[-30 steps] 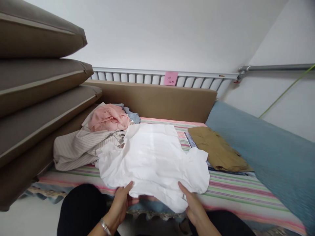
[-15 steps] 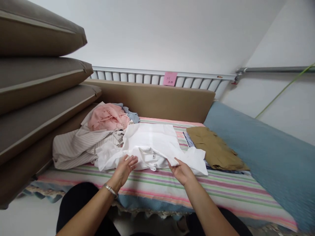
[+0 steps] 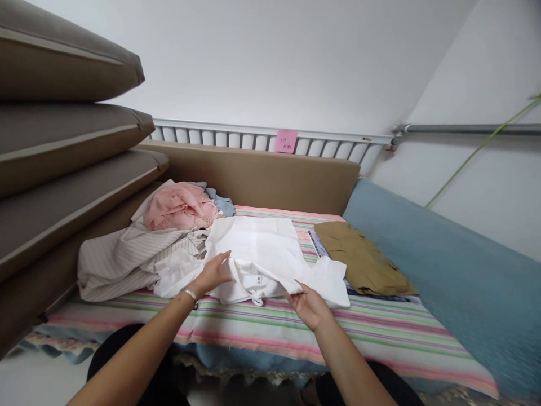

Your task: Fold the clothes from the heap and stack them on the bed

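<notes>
A white shirt lies spread on the striped cloth, its body flat toward the back and its collar, with a small label inside, at the near side. My right hand pinches the shirt's near edge, right of the collar, between thumb and fingers. At the left of the collar is my left hand, wearing a silver bracelet; its thumb and fingers are apart around the fabric's edge, with no firm hold visible. The sleeves stick out on both sides.
Left lie a striped garment, a pink garment and a blue one. Folded olive clothing rests at the right on other folded cloth. Stacked cushions rise at the left. Behind are a backboard and a radiator.
My left hand has moved up and left to the collar's left side, its fingers more curled. My right hand keeps its pinch on the shirt's edge. The view has shifted slightly.
</notes>
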Tool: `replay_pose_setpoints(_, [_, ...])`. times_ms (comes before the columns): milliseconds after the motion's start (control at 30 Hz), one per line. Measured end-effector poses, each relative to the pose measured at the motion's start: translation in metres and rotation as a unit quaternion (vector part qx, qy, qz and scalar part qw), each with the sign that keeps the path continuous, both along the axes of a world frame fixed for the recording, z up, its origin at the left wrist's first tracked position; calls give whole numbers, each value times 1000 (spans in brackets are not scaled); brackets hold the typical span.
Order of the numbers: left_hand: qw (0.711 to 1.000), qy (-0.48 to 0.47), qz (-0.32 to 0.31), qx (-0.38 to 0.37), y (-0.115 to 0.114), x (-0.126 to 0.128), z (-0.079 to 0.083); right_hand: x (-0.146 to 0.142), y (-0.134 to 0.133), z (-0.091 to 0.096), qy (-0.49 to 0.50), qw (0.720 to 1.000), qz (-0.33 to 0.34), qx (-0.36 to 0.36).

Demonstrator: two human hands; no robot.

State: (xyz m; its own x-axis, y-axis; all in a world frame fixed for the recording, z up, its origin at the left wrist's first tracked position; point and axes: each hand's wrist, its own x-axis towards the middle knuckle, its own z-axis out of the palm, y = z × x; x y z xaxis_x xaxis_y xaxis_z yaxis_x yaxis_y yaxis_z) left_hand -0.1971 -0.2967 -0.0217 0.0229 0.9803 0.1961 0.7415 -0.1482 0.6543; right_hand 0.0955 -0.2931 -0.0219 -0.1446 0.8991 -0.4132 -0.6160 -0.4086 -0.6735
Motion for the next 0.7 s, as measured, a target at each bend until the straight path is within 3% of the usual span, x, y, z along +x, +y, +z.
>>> replay_pose_setpoints(100, [999, 14, -47, -21, -12, 0, 14, 12, -19, 2, -20, 1000, 5, -22])
replay_pose_setpoints(200, [993, 68, -92, 11, -48, 7, 19, 29, -45, -6, -59, 996, 38, -46])
replay_pose_setpoints(333, [979, 135, -150, 28, -110, 23, -4, 43, -74, -35, -106, 988, 89, -75])
replay_pose_setpoints(433, [975, 169, -143, -29, -143, 33, -25, 46, -84, -60, -163, 979, 85, -87])
replay_pose_setpoints(500, [973, 179, -128, -71, -155, 34, -30, 54, -85, -72, -237, 963, 96, -84])
replay_pose_setpoints(567, [974, 175, -112, -93, -159, 31, -25, 70, -82, -74, -361, 920, 142, -60])
replay_pose_setpoints(633, [982, 155, -83, -75, -154, 30, -16, 88, -77, -64, -507, 842, 184, 12])
replay_pose_setpoints(700, [991, 125, -38, -18, -140, 37, -9, 97, -70, -47, -618, 760, 177, 96])
